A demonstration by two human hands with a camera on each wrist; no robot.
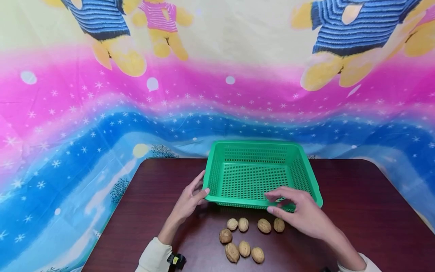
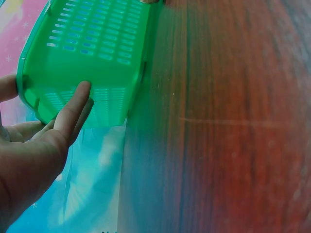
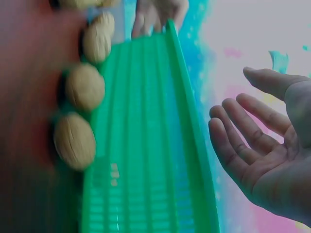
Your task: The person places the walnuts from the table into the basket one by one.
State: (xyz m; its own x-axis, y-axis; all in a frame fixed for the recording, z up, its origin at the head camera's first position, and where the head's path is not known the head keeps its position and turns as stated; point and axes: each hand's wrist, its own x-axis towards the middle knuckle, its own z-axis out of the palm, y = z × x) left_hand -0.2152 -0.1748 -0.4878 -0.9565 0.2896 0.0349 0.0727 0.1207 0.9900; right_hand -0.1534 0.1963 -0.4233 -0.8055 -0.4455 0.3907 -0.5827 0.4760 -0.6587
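Note:
A green plastic basket (image 1: 255,202) with perforated walls stands on the dark table, its inside bare. At its near left corner is my left hand (image 1: 187,200), the thumb at the rim and extended fingers against the outer wall. In the left wrist view the fingers (image 2: 73,109) lie fairly straight and spread. Over the near right part of the rim hovers my right hand (image 1: 302,211), fingers loosely bent and parted from the thumb, holding nothing. In the right wrist view its palm (image 3: 272,170) faces the basket. Several walnuts (image 1: 244,248) lie in front of the basket.
The dark reddish table (image 1: 357,204) has rounded far corners. Behind it hangs a colourful cloth (image 1: 217,94) with bears and snowflakes. A small black device (image 1: 176,260) sits at the left sleeve (image 1: 154,255).

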